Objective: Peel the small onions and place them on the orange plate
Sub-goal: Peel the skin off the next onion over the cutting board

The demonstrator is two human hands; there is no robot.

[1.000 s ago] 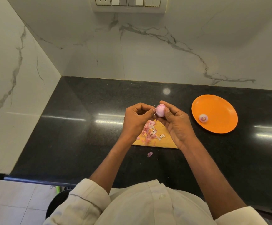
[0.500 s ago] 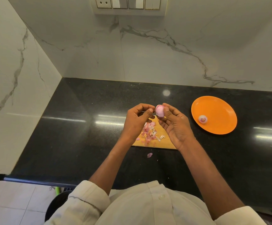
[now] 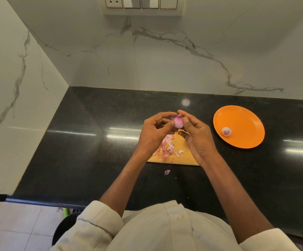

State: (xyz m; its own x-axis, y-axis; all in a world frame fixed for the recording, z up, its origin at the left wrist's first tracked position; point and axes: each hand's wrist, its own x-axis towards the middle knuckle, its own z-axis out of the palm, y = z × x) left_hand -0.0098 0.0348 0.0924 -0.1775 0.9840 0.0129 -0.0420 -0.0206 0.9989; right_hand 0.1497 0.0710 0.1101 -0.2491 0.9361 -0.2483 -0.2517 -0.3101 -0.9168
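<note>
A small pink onion (image 3: 177, 122) is held above the wooden cutting board (image 3: 185, 156), between both hands. My right hand (image 3: 197, 138) grips it with thumb and fingers curled round it. The curled fingers and thumb of my left hand (image 3: 156, 132) pinch at its left side, where loose skin shows at the top. A heap of pink onion peels (image 3: 166, 147) lies on the board. One peeled onion (image 3: 226, 131) sits on the orange plate (image 3: 244, 116), to the right of the board.
A stray peel (image 3: 167, 172) lies on the black counter (image 3: 92, 145) in front of the board. Marble walls close the counter at the back and left. A switch panel (image 3: 141, 5) hangs above. The counter's front edge runs near my body.
Both hands have shifted slightly while working the onion; it has turned in my fingers and a flap of skin now stands up at its top. The plate and board have not moved.
</note>
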